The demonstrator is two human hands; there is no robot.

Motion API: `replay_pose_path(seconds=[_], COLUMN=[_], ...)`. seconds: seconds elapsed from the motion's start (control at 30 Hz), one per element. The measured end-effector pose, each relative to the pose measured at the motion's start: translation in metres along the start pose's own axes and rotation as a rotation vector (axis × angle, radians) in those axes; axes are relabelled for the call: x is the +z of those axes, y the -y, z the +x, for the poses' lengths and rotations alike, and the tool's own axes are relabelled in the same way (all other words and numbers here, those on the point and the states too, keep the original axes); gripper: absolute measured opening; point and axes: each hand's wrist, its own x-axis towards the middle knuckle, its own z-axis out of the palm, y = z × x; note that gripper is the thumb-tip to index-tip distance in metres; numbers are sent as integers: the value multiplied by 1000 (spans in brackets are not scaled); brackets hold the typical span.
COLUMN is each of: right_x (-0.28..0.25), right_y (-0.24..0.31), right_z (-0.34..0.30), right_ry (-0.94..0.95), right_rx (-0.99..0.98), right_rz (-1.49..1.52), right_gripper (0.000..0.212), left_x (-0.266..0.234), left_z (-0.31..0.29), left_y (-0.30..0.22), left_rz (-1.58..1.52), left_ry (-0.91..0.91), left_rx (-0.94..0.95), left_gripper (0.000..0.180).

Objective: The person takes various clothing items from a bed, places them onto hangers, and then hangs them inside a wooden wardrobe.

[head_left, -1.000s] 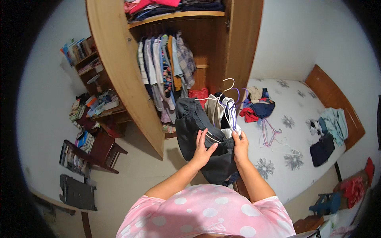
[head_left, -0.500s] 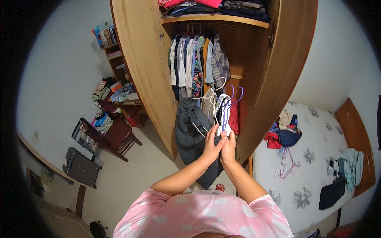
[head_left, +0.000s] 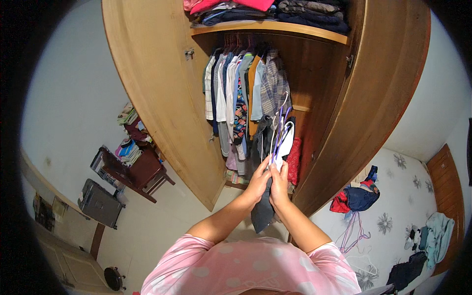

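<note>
Both my hands are close together in front of the wardrobe opening, closed on hangers with clothes. My left hand (head_left: 257, 183) grips a white hanger (head_left: 274, 132) carrying a dark grey garment (head_left: 263, 214), whose tail hangs below my wrists. Pressed against it, my right hand (head_left: 280, 183) holds purple hangers (head_left: 281, 124) with a white and black garment (head_left: 286, 140). The bundle is seen nearly edge-on, so how many hangers each hand holds is hard to tell. Behind it, a row of shirts (head_left: 221, 93) hangs from the rail.
Wooden doors stand open at left (head_left: 152, 98) and right (head_left: 378, 98). Folded clothes (head_left: 309, 14) lie on the upper shelf (head_left: 270, 27). A bed (head_left: 393, 196) at right bears clothes and purple hangers (head_left: 353, 233). At left are a chair (head_left: 140, 169) with books and a grey suitcase (head_left: 101, 204).
My view has come nearer the wardrobe. The dark grey garment has swung from spread out at the left to narrow and edge-on, and the hangers have drawn together between my hands.
</note>
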Motion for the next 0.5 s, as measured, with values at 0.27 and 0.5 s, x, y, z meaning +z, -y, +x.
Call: replay_pose_path(seconds=[0.27,0.5], right_x=[-22,-35], right_y=[-2,-23], right_z=[74,143], right_ry=[55,9], right_rx=[92,18], right_rz=[-118,-139], right_gripper=[31,35], left_x=[-11,-15], left_z=[74,144], left_y=[31,17], left_rz=[33,-57], left_ry=[159,347], left_rx=[10,-39], left_gripper=[54,55])
